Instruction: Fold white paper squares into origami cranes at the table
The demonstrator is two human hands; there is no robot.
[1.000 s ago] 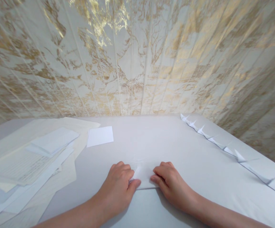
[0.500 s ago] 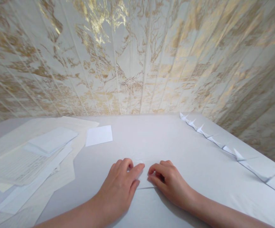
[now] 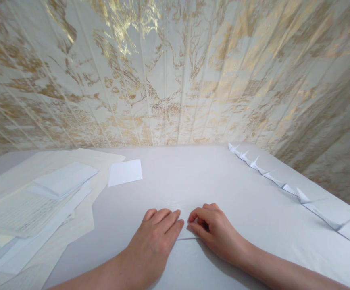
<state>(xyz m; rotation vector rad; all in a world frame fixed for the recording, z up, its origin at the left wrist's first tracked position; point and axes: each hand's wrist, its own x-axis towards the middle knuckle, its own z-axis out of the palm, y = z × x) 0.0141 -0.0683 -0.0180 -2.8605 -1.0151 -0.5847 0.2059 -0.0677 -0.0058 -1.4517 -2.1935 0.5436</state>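
A small white folded paper (image 3: 184,228) lies on the white table (image 3: 211,181) just in front of me. My left hand (image 3: 153,237) lies flat on its left part, fingers stretched out and pressed on the sheet. My right hand (image 3: 213,229) rests on its right part with the fingers curled, fingertips pinching the paper's edge. Most of the paper is hidden under both hands.
A loose pile of papers (image 3: 32,205) covers the table's left side, with a single white square sheet (image 3: 125,172) beside it. Several folded white paper figures (image 3: 271,177) stand in a row along the right edge. A gold-patterned wall (image 3: 175,72) rises right behind the table.
My left hand uncurled from pinching a raised flap and now lies flat over the paper. My right hand's fingers curled in slightly towards the middle.
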